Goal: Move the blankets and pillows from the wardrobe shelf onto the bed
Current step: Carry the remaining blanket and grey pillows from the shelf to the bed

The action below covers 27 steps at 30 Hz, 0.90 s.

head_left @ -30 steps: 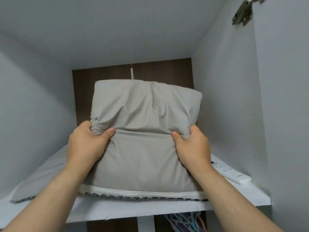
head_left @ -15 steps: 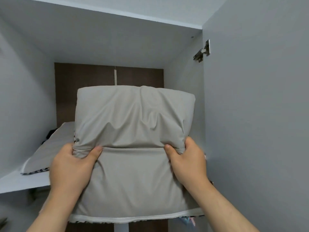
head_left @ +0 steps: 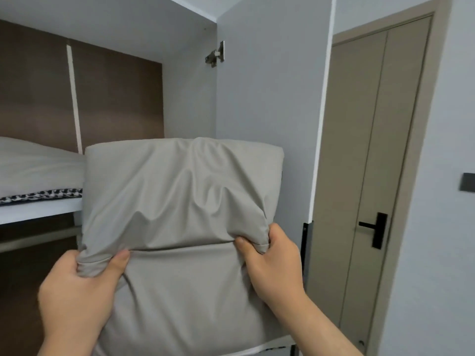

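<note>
- Now the pillow is clear of the shelf, held up in the air in front of the open wardrobe; a second ago its lower edge rested on the shelf board.
- The left hand has its grip clamped on a bunched fold at the pillow's left side, thumb on the front.
- The right hand is pinched shut on the matching fold at the right side (both grips look firm, the cloth puckered around each thumb).
- The view has swung rightward, so a door now shows beyond the wardrobe's side panel.
- More grey bedding lies on the shelf to the left, so the shelf is not yet emptied.
- The bed is not in view; I judge the carry to it has begun, with the setting down yet to do.
</note>
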Available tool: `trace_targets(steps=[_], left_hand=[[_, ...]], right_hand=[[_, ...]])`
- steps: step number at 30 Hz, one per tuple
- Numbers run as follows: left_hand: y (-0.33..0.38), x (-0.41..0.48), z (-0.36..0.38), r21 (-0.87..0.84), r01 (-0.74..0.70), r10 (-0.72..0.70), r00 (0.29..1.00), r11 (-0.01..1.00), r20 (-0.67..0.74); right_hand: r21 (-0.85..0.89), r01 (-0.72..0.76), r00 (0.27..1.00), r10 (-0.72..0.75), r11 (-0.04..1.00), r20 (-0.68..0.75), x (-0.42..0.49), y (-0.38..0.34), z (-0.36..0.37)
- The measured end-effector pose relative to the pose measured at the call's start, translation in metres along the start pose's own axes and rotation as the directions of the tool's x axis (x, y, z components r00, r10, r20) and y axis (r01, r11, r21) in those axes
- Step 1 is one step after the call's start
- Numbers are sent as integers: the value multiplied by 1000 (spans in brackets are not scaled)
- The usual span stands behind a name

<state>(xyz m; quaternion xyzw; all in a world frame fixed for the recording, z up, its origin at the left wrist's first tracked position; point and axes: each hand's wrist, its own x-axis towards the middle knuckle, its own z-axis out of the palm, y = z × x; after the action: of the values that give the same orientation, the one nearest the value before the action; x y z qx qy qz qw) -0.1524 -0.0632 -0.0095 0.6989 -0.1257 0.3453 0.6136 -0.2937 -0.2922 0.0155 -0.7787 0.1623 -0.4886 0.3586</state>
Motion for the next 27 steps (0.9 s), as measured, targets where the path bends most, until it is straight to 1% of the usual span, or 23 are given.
trace_targets(steps=[3,6,8,11,14,16,21,27], left_hand=[[12,-40,5,-58,23,-23,1000,998,8],[31,-80,14,-91,65,-54,992,994,112],[52,-107,20,-123,56,-32,981,991,191],[90,-147,28,-128,35,11,940,991,340],[126,-188,36,-147,-37,93,914,989,394],[149,-217,41,-187,-33,113,894,982,434],[199,-289,57,-291,33,150,799,956,582],[265,-379,97,-460,97,292,654,883,698]], right_hand=[[-69,-9,998,5,998,-56,-28,8,-42],[-122,-42,993,28,992,-116,-58,17,-91],[-143,-82,985,58,986,-162,-79,20,-128],[-171,-165,965,123,971,-233,-110,22,-187],[-200,-250,931,178,947,-318,-141,23,-241],[-247,-290,907,182,925,-380,-163,22,-277],[-338,-375,831,151,863,-535,-215,17,-364],[-395,-522,707,125,756,-696,-265,16,-460]])
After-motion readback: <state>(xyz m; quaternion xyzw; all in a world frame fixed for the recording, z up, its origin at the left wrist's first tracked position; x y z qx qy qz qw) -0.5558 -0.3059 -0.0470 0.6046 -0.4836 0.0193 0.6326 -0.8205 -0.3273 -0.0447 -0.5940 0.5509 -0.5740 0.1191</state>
